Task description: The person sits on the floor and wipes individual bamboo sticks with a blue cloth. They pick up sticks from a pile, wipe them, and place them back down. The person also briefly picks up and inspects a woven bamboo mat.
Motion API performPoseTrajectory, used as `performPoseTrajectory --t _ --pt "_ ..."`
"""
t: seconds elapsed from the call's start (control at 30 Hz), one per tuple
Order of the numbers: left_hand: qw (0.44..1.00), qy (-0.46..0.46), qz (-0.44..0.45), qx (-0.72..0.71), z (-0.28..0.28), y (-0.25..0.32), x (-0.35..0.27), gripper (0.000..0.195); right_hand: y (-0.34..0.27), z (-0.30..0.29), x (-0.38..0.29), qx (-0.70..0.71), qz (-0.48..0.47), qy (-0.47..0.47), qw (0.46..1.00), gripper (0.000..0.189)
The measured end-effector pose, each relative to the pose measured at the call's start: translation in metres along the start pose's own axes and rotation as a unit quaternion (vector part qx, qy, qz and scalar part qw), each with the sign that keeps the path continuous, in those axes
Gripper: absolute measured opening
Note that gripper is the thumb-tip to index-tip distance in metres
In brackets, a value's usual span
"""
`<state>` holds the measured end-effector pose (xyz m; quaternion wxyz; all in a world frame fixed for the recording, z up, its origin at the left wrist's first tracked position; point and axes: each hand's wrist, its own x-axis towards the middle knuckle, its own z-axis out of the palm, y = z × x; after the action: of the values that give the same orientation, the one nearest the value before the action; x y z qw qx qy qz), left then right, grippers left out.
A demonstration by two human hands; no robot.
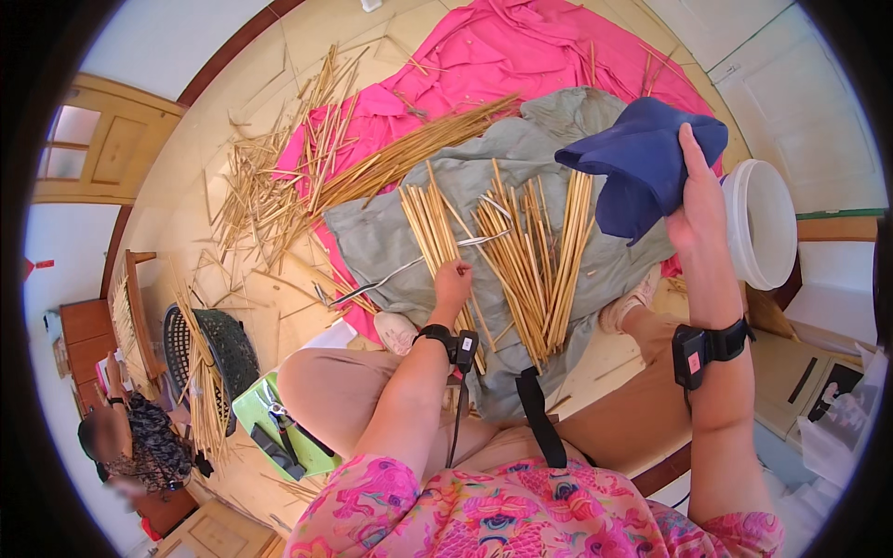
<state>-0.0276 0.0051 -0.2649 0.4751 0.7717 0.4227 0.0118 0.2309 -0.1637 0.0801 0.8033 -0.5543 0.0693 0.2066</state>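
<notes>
My left hand (455,282) has its fingers curled over the middle of a left bundle of dry stalks (427,227), whose lower ends pass beneath my wrist. In my right hand (698,209), raised to the right, is a crumpled dark blue cloth (638,164). Other stalks (527,279) fan out in a V shape between my hands, narrow end towards me. A pale strip (481,239) with dark edging crosses the bundles and trails left. All these stalks lie on a grey-green cloth (370,240).
Beneath the grey-green cloth spreads a pink cloth (488,52) bearing long stalks (418,150). Loose stalks (258,188) litter the floor. A white bucket (760,223) stands right. At left are a green tray (317,460) with pliers (282,418), a dark basket (227,356) and another person (150,436).
</notes>
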Motion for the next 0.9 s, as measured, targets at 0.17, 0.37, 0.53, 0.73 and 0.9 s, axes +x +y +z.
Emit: performPoseTrajectory --t 0.17,0.37,0.53,0.73,0.9 --pt "0.989 0.119 0.06 0.061 -0.025 -0.01 -0.009 0.029 0.007 0.006 0.004 -0.006 0.006 -0.019 1.0 0.036" --pt "0.977 0.152 0.065 0.135 -0.042 -0.04 -0.052 0.053 0.013 0.0 0.017 0.007 -0.002 -0.019 1.0 0.037" --pt "0.985 0.08 -0.063 0.137 -0.048 -0.05 -0.064 0.056 0.014 0.0 0.018 0.008 -0.002 -0.019 1.0 0.038" --pt "0.985 0.021 -0.068 0.158 -0.046 -0.049 -0.057 0.057 0.015 -0.001 0.02 0.006 0.0 -0.018 1.0 0.038" --pt "0.987 0.009 -0.026 0.161 -0.033 -0.06 -0.046 0.049 0.015 0.0 0.019 0.004 -0.003 -0.016 1.0 0.036"
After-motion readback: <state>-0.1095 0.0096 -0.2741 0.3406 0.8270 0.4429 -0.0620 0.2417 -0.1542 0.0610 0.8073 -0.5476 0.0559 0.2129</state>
